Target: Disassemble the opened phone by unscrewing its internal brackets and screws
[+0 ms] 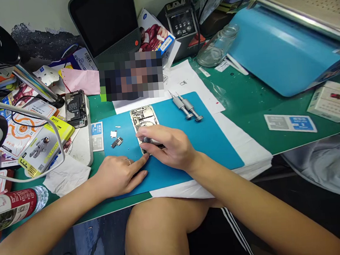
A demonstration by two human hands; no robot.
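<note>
An opened phone body with its inner parts bare lies on the blue mat. Over its lower half, my right hand is closed around a screwdriver; the tip is hidden by the fingers. My left hand rests on the mat with its index finger stretched to the phone's bottom edge and nothing in its grasp. Left of the phone are a small dark circuit part and a small silvery plate. Two grey screwdrivers lie side by side on the mat's upper right.
Another opened phone sits at left beside a yellow battery box. A bottle lies at the left edge, near a white cable. Behind are a dark screen and a glass jar; a white box stands right.
</note>
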